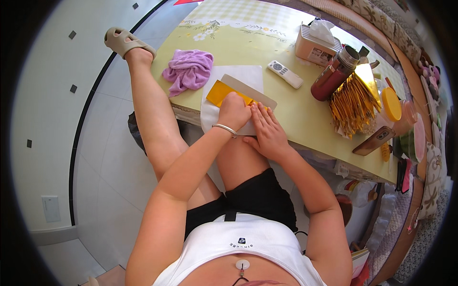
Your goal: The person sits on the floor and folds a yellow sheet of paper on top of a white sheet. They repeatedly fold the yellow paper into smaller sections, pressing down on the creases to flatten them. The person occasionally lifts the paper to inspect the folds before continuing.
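Far to the left of the fingers, a purple cloth (189, 70) lies crumpled on the yellow table (248, 50). Nearer, a white sheet (243, 76) is spread at the table edge, and on it rests a beige card (248, 90) with a piece of gold paper (220, 92) under it, just left of the knuckles.

The left hand (234, 110) is closed into a loose fist and presses down on the gold paper and the card; a silver bracelet (224, 127) is around its wrist. I cannot tell if the curled fingers really pinch the paper or only push on it.

Touching it on the right side, the right hand (268, 132) lies flat, the fingers (262, 114) stretched out and close together, pointing away from the body, pressing on the white sheet and holding nothing.

Beyond the right fingertips is a white remote control (285, 74). Further right stand a tissue box (315, 45) and a red flask (334, 74), then a heap of folded gold papers (353, 102), an orange lid (391, 104) and a phone (374, 140).
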Action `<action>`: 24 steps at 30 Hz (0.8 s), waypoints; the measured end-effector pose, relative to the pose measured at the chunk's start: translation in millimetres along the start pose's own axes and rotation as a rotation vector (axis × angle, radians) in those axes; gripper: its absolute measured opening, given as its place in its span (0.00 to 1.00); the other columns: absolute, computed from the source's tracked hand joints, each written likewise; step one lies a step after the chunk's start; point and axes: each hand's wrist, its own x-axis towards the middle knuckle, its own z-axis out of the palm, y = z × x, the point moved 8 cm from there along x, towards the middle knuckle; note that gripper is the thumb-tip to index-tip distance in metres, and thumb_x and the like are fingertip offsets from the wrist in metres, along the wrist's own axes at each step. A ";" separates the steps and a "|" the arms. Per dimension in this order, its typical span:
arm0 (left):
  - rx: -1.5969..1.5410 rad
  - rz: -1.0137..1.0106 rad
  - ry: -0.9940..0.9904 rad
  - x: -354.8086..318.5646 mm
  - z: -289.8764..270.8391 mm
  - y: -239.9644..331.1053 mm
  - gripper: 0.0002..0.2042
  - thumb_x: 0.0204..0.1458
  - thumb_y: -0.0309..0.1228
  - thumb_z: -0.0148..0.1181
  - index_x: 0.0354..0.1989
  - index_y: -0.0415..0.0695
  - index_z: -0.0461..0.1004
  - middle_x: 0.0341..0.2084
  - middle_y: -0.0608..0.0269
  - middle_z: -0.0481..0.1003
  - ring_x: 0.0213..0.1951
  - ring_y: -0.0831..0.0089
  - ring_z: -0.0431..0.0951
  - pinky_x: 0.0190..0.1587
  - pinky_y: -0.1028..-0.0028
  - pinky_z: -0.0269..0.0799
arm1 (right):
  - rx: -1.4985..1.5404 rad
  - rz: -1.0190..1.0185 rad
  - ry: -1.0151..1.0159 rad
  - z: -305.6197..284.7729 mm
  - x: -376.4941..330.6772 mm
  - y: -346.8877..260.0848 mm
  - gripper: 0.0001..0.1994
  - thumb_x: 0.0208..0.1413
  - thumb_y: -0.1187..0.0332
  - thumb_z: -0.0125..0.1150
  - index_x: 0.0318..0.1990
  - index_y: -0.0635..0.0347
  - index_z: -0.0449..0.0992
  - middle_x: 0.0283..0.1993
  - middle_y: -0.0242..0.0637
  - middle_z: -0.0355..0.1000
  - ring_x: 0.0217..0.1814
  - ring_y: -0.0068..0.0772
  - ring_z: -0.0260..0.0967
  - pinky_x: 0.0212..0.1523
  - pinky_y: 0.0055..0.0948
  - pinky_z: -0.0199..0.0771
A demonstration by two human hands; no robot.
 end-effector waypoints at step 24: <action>0.357 0.819 -0.156 -39.3 -77.6 1.6 0.16 0.39 0.27 0.65 0.40 0.41 0.78 0.40 0.57 0.76 0.47 0.57 0.75 0.55 0.59 0.68 | 0.085 -0.159 -0.195 -15.1 10.2 11.6 0.31 0.53 0.49 0.67 0.65 0.40 0.71 0.72 0.55 0.58 0.76 0.57 0.53 0.73 0.53 0.51</action>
